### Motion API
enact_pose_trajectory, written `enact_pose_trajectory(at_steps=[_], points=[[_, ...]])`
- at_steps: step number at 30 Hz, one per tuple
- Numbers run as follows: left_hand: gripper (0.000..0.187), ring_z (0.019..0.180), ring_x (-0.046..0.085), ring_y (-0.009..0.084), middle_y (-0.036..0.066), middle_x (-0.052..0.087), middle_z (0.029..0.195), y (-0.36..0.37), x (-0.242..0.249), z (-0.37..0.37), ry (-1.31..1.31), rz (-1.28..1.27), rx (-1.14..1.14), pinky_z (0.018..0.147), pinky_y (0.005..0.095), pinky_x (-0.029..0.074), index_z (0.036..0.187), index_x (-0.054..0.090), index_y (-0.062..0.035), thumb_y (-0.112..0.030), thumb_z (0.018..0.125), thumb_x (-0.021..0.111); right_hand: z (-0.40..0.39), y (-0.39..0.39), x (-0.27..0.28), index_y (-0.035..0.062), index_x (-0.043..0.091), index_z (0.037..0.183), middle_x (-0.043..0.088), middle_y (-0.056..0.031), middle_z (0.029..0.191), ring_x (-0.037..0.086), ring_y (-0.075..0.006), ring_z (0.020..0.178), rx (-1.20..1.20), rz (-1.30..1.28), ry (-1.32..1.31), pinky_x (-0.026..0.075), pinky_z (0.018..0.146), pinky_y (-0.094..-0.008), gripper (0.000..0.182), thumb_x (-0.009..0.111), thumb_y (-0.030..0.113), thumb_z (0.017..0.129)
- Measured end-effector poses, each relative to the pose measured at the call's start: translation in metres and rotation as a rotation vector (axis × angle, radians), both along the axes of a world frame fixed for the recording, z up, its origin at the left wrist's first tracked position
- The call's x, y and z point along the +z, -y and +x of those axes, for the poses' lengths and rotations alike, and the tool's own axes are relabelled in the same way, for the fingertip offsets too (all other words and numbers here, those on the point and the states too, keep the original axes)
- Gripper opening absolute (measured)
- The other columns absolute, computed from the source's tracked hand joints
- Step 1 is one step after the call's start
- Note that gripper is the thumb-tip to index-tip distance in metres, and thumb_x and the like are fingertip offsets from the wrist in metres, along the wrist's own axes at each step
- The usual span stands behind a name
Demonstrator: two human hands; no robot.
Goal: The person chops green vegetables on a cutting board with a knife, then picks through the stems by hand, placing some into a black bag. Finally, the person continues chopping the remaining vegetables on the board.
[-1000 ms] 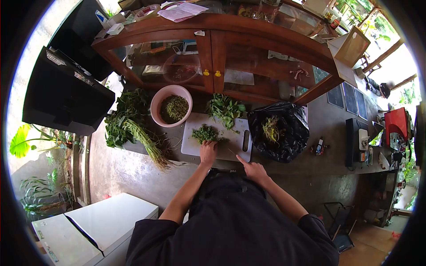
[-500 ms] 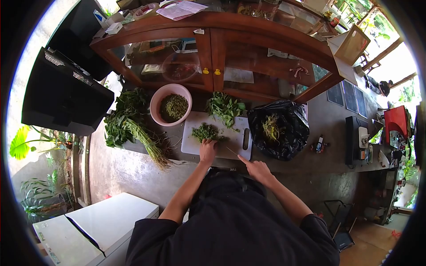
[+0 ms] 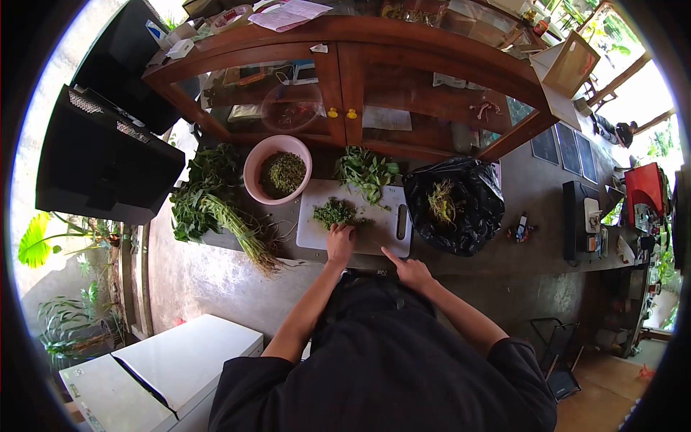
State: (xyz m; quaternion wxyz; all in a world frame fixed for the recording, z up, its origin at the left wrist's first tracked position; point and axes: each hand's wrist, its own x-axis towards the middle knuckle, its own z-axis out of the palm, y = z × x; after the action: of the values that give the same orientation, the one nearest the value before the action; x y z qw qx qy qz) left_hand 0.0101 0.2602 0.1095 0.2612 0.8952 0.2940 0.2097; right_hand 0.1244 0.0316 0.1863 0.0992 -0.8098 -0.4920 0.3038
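A white cutting board (image 3: 311, 234) lies on the dark counter, bearing a pile of chopped leafy greens (image 3: 333, 212). My left hand (image 3: 340, 243) is curled at the pile's near edge, its fingertips pressing the greens onto the board. At the board's near right edge, my right hand (image 3: 413, 272) is closed round a knife, index finger stretched forward along it. The blade barely shows now; its handle is hidden in the palm. Uncut leafy stems (image 3: 366, 173) rest across the board's far edge.
A pink basin (image 3: 250, 173) of chopped greens stands behind left, near a large bunch of rooted greens (image 3: 229, 216). Right of the board sits a black plastic bag (image 3: 475, 227) with root trimmings (image 3: 442, 203). A glass-fronted wooden cabinet (image 3: 353, 32) closes off the back.
My right hand has shifted slightly left and down, and the knife blade, clear earlier, is now hardly visible. My left hand stays on the greens. The view has tilted slightly.
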Motion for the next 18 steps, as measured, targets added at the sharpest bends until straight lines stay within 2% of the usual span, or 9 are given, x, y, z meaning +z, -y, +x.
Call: enact_pose_trajectory(at_steps=[4,9,18], points=[[0.011,0.09,0.061,0.0316,0.009,0.069,0.089,0.0,-0.001,0.001,-0.004,0.02,0.005,0.082,0.0412,0.05,0.087,0.074,-0.0081,-0.013,0.08,0.068,0.001,0.009,0.015,0.0406,0.02,0.155,0.064,-0.0236,0.067,0.065,-0.0451,0.065,0.003,-0.018,0.018,0.053,0.066,-0.0593,0.075,0.053,0.024,0.09],[0.011,0.09,0.06,0.0319,0.01,0.068,0.09,-0.001,-0.003,0.001,0.004,0.025,-0.011,0.083,0.0414,0.05,0.088,0.073,-0.0078,-0.012,0.08,0.067,0.001,0.012,0.011,0.0408,0.021,0.155,0.064,-0.022,0.066,0.065,-0.0437,0.063,0.026,0.0,0.066,0.053,0.065,-0.0587,0.082,0.051,0.013,0.085],[0.012,0.09,0.06,0.033,0.01,0.068,0.09,0.001,0.002,-0.002,-0.026,-0.011,0.01,0.083,0.0414,0.05,0.089,0.073,-0.007,-0.011,0.079,0.067,-0.001,0.008,0.011,0.0403,0.022,0.155,0.065,-0.0221,0.069,0.065,-0.044,0.065,-0.01,0.017,0.08,0.053,0.066,-0.0589,0.082,0.052,0.012,0.084]])
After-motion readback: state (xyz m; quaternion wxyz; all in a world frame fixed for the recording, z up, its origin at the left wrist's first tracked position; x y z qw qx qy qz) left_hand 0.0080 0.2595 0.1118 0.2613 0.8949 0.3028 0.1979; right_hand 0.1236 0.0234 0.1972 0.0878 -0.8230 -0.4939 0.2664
